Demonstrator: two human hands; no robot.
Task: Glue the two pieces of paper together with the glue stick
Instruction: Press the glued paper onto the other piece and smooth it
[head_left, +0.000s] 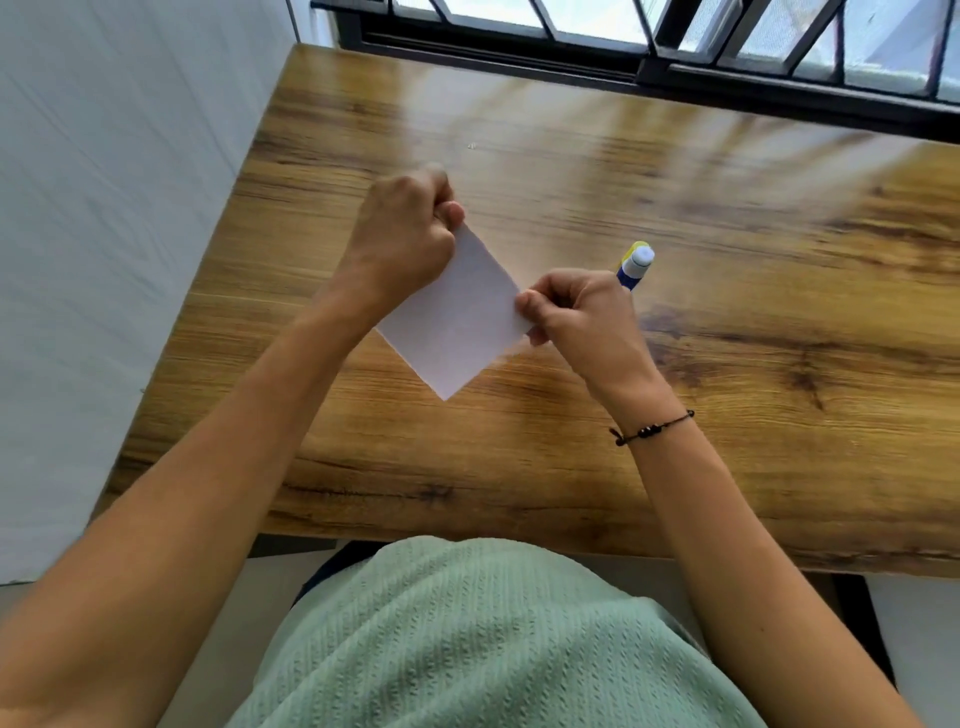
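- The left hand (402, 236) is pinching the far corner of the white rectangular paper (457, 317), its fingers curled tight around that corner.
- The right hand (574, 312) is pinching the paper's right-hand corner between thumb and fingertips, the remaining fingers folded in.
- The paper is being held above the brown wood-grain table (675, 415), turned so that it reads as a diamond, its lowest corner hanging free.
- Only one white face is showing; whether this is a single sheet or two sheets already laid together cannot be told from this view.
- The blue-bodied glue stick with a white tip (635, 267) is standing or lying on the table just behind the right hand, partly hidden by it; a yellow part, probably its cap, is showing just behind the tip. Neither hand is touching it.
- Judgement: the step in hand appears to be aligning or pressing the sheets at their corners.
- To do it well, the two pinches should be keeping the paper taut, so that edges are lining up before pressure is going on.
- Pressing should be running from one gripped corner across to the free corner, so that no wrinkle is forming.
- Risk: the uncapped tip sitting close to the right wrist could be smearing or getting knocked over.
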